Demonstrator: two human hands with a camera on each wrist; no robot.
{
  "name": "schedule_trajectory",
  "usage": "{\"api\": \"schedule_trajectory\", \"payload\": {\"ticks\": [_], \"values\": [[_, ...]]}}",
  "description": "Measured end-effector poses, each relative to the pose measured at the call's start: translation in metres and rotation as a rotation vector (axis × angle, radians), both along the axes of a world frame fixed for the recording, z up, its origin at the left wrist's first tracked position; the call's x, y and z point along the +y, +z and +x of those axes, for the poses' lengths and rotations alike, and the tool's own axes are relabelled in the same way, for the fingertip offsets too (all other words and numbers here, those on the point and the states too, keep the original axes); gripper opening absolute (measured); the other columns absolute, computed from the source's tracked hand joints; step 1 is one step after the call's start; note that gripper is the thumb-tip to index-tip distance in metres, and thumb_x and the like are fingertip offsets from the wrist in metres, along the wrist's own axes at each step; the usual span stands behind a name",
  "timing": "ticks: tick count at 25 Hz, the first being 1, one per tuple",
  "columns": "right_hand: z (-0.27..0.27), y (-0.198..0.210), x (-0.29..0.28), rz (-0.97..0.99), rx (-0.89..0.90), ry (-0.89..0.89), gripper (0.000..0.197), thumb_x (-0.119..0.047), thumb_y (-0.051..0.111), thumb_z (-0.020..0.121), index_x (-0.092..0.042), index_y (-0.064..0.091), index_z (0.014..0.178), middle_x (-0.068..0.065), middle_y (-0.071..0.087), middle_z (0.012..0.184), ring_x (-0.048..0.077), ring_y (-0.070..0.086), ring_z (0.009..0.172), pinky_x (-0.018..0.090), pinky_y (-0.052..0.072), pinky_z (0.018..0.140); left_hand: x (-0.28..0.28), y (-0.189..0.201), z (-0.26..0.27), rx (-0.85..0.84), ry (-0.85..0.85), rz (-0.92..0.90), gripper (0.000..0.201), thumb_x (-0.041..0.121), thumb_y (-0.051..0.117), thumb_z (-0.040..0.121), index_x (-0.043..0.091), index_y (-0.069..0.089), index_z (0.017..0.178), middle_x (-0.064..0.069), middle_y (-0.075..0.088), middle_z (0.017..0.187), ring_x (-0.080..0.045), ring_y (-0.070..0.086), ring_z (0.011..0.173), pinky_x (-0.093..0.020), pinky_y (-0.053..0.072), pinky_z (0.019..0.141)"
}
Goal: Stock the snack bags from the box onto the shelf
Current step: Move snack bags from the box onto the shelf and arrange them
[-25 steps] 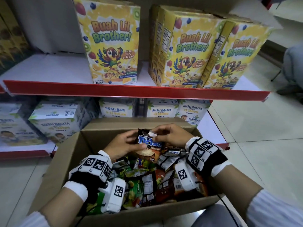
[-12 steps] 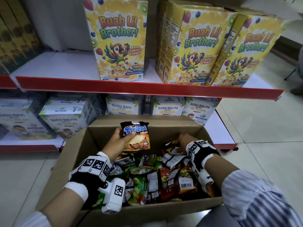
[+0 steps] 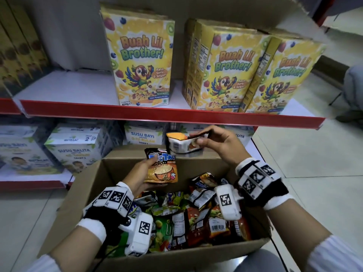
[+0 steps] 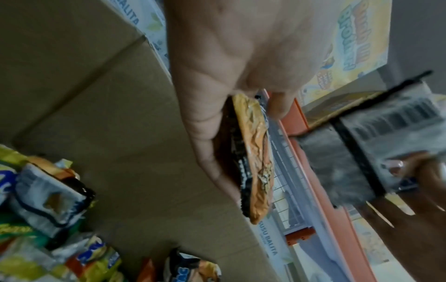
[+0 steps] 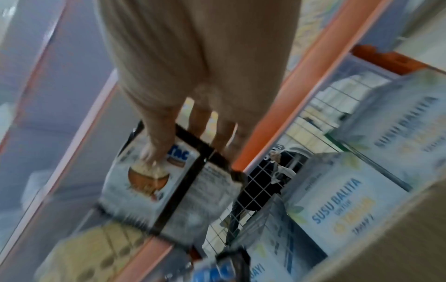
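An open cardboard box (image 3: 86, 185) holds several snack bags (image 3: 198, 214). My left hand (image 3: 145, 173) grips an orange and black Tic Tac bag (image 3: 162, 166) upright above the box's far end; the left wrist view shows that bag (image 4: 253, 162) edge-on between thumb and fingers. My right hand (image 3: 214, 142) pinches a second bag (image 3: 181, 143), white backed with an orange top, just above the box's far wall and below the red shelf edge (image 3: 157, 114). In the right wrist view this white bag (image 5: 169, 183) hangs from my fingers (image 5: 156, 145), blurred.
Yellow cereal boxes (image 3: 141, 57) stand on the upper white shelf (image 3: 64, 89), with bare room at its left. Milk cartons (image 3: 76, 148) fill the lower shelf behind the box. Tiled floor (image 3: 304, 160) lies to the right, where someone's shoe (image 3: 349, 116) shows.
My right hand has come up out of the box holding a white-backed bag and now holds it by the far wall. The left hand has kept the Tic Tac bag raised.
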State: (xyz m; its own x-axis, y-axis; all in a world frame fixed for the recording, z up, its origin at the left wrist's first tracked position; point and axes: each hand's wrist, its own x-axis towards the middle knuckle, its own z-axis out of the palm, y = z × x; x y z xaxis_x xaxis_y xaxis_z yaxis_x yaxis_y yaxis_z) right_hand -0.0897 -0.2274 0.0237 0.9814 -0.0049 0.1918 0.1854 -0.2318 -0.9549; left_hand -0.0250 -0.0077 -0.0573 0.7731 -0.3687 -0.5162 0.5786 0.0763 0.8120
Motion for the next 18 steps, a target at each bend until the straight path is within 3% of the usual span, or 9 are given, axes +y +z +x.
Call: {"api": "schedule_trajectory", "payload": {"ticks": [1, 3, 5, 8, 11, 12, 13, 15, 18], "values": [[-0.003, 0.003, 0.008, -0.117, -0.09, -0.001, 0.019, 0.0, 0.067, 0.079, -0.014, 0.07, 0.092, -0.002, 0.07, 0.104, 0.016, 0.064, 0.101, 0.029, 0.05, 0.094, -0.001, 0.008, -0.002, 0.015, -0.018, -0.075, 0.05, 0.052, 0.052, 0.087, 0.013, 0.06, 0.115, -0.015, 0.074, 0.093, -0.031, 0.072, 0.081, -0.046, 0.059, 0.065], [-0.009, 0.002, 0.022, -0.422, -0.161, 0.029, 0.021, 0.001, 0.069, 0.078, -0.013, 0.074, 0.093, -0.003, 0.061, 0.122, 0.02, 0.052, 0.118, 0.029, 0.038, 0.105, -0.003, 0.021, -0.002, -0.013, -0.073, -0.186, 0.06, 0.066, 0.049, 0.075, 0.018, 0.069, 0.105, -0.015, 0.073, 0.1, -0.035, 0.07, 0.09, -0.052, 0.058, 0.072], [-0.015, -0.005, 0.027, -0.601, -0.125, 0.078, 0.027, 0.003, 0.068, 0.077, -0.018, 0.076, 0.093, -0.009, 0.05, 0.136, 0.018, 0.036, 0.132, 0.04, 0.026, 0.112, -0.005, 0.03, -0.002, -0.066, -0.063, -0.211, 0.06, 0.056, 0.06, 0.07, 0.012, 0.066, 0.112, -0.017, 0.072, 0.101, -0.032, 0.071, 0.088, -0.047, 0.059, 0.07], [-0.022, -0.008, 0.026, -0.461, -0.043, -0.014, 0.044, -0.001, 0.06, 0.078, -0.035, 0.066, 0.104, -0.011, 0.031, 0.151, 0.013, 0.021, 0.141, 0.045, 0.018, 0.114, -0.008, 0.032, 0.003, -0.124, 0.001, -0.161, 0.075, 0.031, 0.071, 0.067, -0.002, 0.045, 0.129, -0.016, 0.073, 0.095, -0.027, 0.072, 0.079, -0.036, 0.06, 0.061], [-0.021, -0.005, 0.031, -0.074, 0.108, -0.251, 0.04, -0.036, 0.066, 0.081, -0.04, 0.051, 0.117, -0.005, 0.045, 0.14, 0.015, 0.044, 0.128, 0.047, 0.038, 0.107, -0.008, 0.026, 0.008, -0.161, 0.011, -0.182, 0.081, 0.027, 0.071, 0.067, 0.0, 0.036, 0.135, -0.01, 0.075, 0.089, -0.022, 0.073, 0.076, -0.03, 0.058, 0.058], [-0.017, -0.006, 0.032, -0.025, 0.19, -0.276, 0.049, -0.046, 0.068, 0.079, -0.037, 0.048, 0.123, 0.0, 0.052, 0.133, 0.018, 0.053, 0.119, 0.046, 0.046, 0.1, -0.009, 0.025, 0.008, -0.183, -0.008, -0.171, 0.079, 0.029, 0.072, 0.066, 0.002, 0.04, 0.133, -0.007, 0.076, 0.087, -0.02, 0.073, 0.074, -0.028, 0.057, 0.057], [-0.013, -0.006, 0.031, -0.027, 0.265, -0.275, 0.056, -0.046, 0.069, 0.077, -0.033, 0.047, 0.127, 0.007, 0.058, 0.127, 0.023, 0.06, 0.11, 0.046, 0.051, 0.094, -0.011, 0.024, 0.006, -0.21, -0.027, -0.161, 0.075, 0.032, 0.071, 0.065, 0.006, 0.045, 0.13, -0.004, 0.076, 0.086, -0.018, 0.073, 0.074, -0.026, 0.057, 0.056], [-0.006, -0.004, 0.027, -0.03, 0.297, -0.261, 0.046, -0.026, 0.071, 0.08, -0.026, 0.052, 0.122, 0.017, 0.065, 0.113, 0.032, 0.065, 0.098, 0.047, 0.054, 0.086, -0.013, 0.022, 0.004, -0.227, -0.023, -0.135, 0.076, 0.046, 0.069, 0.063, 0.012, 0.05, 0.128, -0.004, 0.075, 0.095, -0.019, 0.073, 0.081, -0.029, 0.057, 0.06], [-0.001, 0.004, 0.017, -0.089, 0.251, -0.137, 0.038, -0.011, 0.066, 0.086, -0.04, 0.056, 0.108, 0.007, 0.058, 0.112, 0.024, 0.062, 0.097, 0.04, 0.056, 0.082, -0.01, 0.016, 0.005, -0.194, 0.038, -0.096, 0.106, 0.066, 0.063, 0.056, 0.012, 0.034, 0.143, -0.014, 0.061, 0.126, -0.028, 0.063, 0.108, -0.041, 0.054, 0.083]]}}
